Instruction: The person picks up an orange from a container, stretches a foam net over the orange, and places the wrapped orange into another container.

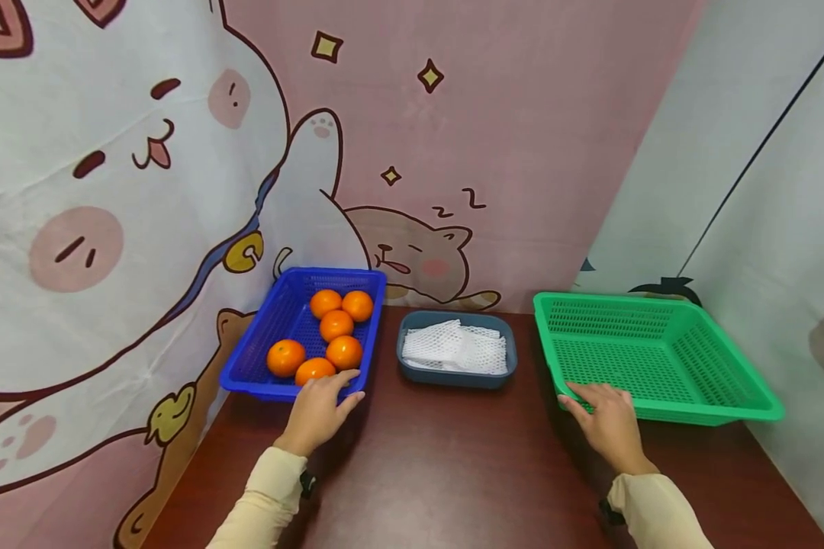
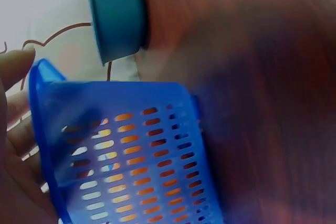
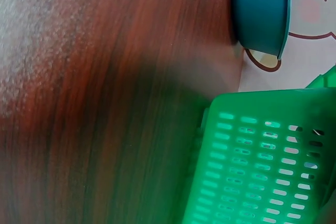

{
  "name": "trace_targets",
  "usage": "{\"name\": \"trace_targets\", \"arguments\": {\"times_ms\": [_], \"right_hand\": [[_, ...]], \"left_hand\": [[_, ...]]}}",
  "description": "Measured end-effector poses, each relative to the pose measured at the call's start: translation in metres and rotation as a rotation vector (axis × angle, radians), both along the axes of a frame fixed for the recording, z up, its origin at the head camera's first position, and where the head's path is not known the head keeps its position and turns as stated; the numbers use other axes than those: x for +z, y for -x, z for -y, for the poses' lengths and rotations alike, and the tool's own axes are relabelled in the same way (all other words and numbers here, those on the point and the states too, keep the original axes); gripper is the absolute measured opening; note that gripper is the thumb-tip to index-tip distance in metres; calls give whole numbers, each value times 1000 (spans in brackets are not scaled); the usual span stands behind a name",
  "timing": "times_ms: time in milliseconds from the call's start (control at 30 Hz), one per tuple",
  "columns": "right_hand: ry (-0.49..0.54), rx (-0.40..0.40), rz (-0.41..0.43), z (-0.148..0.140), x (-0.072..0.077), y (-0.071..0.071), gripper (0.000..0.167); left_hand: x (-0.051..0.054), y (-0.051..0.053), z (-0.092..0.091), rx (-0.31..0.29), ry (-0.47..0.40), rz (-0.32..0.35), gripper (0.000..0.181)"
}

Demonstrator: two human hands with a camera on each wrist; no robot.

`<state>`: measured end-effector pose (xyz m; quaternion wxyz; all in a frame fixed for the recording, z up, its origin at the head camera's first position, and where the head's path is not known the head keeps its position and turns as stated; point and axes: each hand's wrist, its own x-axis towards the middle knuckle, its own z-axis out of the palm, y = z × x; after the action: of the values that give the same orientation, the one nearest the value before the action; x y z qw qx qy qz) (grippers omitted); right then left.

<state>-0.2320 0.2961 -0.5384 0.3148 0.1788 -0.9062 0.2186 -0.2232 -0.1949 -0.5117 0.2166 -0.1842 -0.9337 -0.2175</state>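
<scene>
Pink-and-white backdrop point(image 1: 535, 130) reads "z z" above a sleeping cartoon cat point(image 1: 415, 255). Left hand point(image 1: 313, 415), thumb and fingers apart, rests on near rim of blue basket point(image 1: 264, 390); six oranges point(image 1: 336, 325) inside. Right hand point(image 1: 609, 428), likewise spread, on near rim of green basket point(image 1: 632, 370). Between baskets: grey-blue tray point(image 1: 453, 378) holding white mesh point(image 1: 453, 347).

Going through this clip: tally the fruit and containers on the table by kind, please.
Oranges: 6 visible
Blue basket: 1
Green basket: 1
Small grey-blue tray: 1
Total: 9
</scene>
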Motion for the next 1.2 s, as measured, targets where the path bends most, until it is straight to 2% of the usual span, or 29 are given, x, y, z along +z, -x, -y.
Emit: {"name": "trace_targets", "arguments": {"times_ms": [167, 267, 333, 433, 533, 600, 700, 833, 1033, 1200], "right_hand": [[-10, 2, 14, 0, 3, -1, 37], [-6, -7, 20, 0, 4, -1, 36], [-4, -12, 19, -1, 5, -1, 36], [-5, -12, 19, -3, 4, -2, 37], [-8, -12, 24, -3, 2, -3, 37], [-4, -14, 30, -3, 2, -1, 38], [8, -13, 42, 1, 1, 1, 38], [5, -12, 61, 4, -1, 2, 38], [-2, -26, 62, 5, -1, 1, 38], [-5, -27, 46, 1, 4, 2, 38]], "left_hand": [[16, 7, 7, -9, -63, 33, 36], [37, 18, 11, -10, -54, 53, 34], [51, 28, 14, -9, -19, 68, 33], [72, 45, 18, 7, 45, 126, 35], [87, 64, 20, 31, 87, 194, 36], [93, 77, 21, 45, 89, 239, 36], [95, 94, 25, 55, 86, 306, 33], [85, 114, 28, 49, 125, 394, 35], [67, 132, 33, 15, 172, 511, 43], [58, 142, 28, -48, 151, 582, 47]]}}
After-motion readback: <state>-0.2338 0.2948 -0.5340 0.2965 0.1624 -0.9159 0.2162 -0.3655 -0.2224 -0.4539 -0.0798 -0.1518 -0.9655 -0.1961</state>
